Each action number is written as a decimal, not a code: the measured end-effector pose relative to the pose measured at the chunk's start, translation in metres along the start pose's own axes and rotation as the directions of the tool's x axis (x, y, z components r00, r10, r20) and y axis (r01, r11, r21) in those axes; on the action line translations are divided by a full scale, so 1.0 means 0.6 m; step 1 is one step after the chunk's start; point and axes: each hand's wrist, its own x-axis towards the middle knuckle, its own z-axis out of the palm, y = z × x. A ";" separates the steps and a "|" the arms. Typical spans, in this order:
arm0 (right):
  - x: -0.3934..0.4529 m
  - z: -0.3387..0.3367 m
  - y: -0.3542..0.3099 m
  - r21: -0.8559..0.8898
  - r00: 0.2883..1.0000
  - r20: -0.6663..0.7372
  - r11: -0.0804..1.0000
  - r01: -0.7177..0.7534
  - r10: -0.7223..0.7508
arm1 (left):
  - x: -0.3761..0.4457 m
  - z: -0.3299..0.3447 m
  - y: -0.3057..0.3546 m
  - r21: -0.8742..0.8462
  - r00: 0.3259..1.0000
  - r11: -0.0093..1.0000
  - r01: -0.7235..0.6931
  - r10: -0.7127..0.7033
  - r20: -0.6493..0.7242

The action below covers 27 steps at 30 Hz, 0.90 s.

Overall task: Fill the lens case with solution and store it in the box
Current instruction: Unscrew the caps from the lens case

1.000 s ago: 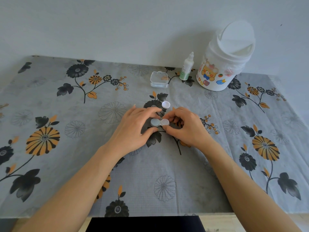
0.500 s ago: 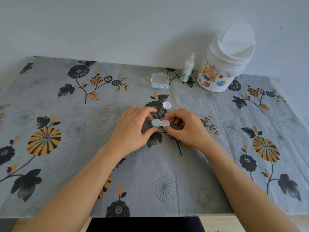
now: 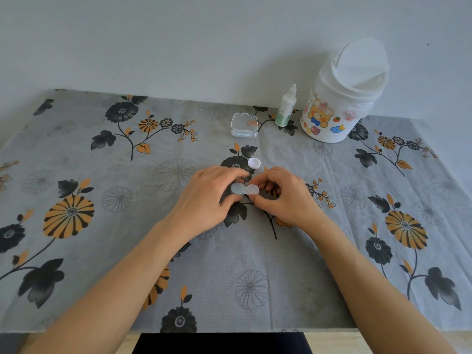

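Note:
The lens case (image 3: pixel 244 189) lies on the table centre, held between both hands. Its left well carries a grey cap; its right well is uncapped and pale. My left hand (image 3: pixel 209 198) pinches the grey-capped side with thumb and fingers. The open right side is gripped by my right hand (image 3: pixel 283 198). A loose white cap (image 3: pixel 254 163) rests just behind the case. The small clear plastic box (image 3: pixel 244 125) sits closed farther back. The solution bottle (image 3: pixel 286 107), white with a green label, stands upright to the right of the box.
A white swing-lid bin (image 3: pixel 342 98) with cartoon stickers stands at the back right, beside the bottle. A floral grey cloth (image 3: pixel 102 251) covers the table. The wall runs right behind the table's far edge.
Both hands have stayed on the lens case, with only slight shifts of the fingers. The white cap, box and bottle have not moved.

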 end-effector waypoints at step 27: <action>-0.002 -0.001 0.000 0.013 1.000 0.013 1.000 -0.011 0.011 | 0.086 0.008 -0.030 -0.173 0.947 0.939 0.299 -0.314 -0.073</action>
